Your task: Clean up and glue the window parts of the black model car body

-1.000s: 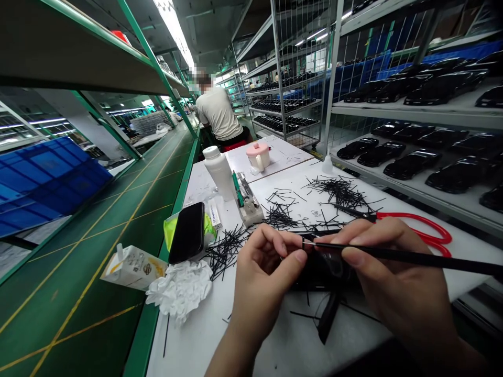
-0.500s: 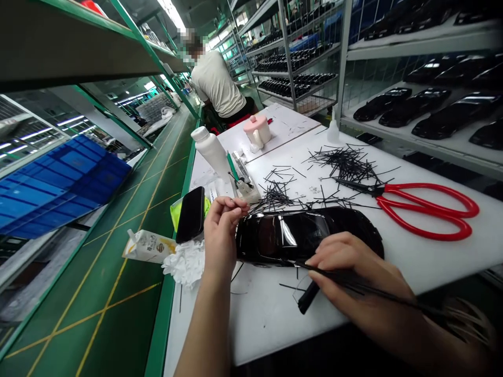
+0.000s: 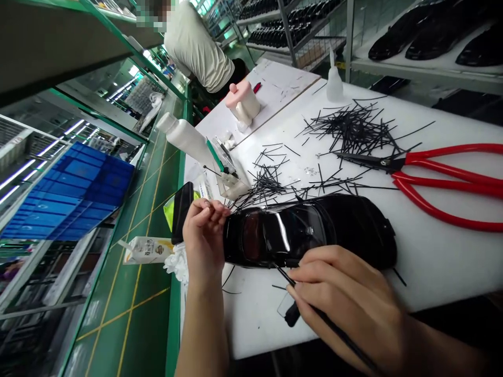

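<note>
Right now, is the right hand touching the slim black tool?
Touching: the head view shows the right hand closed around the slim black tool, whose tip end sticks out past the grip.

I'm remotely viewing a white surface (image 3: 251, 309) running beside a green, yellow-lined belt (image 3: 149, 324); a dark shelf (image 3: 39, 47) is filling the upper left, strip lights (image 3: 74, 127) are glowing below, and metal racks (image 3: 288, 31) are standing beyond.

Room between forearms (image 3: 205, 330), car (image 3: 293, 233) beyond
</note>
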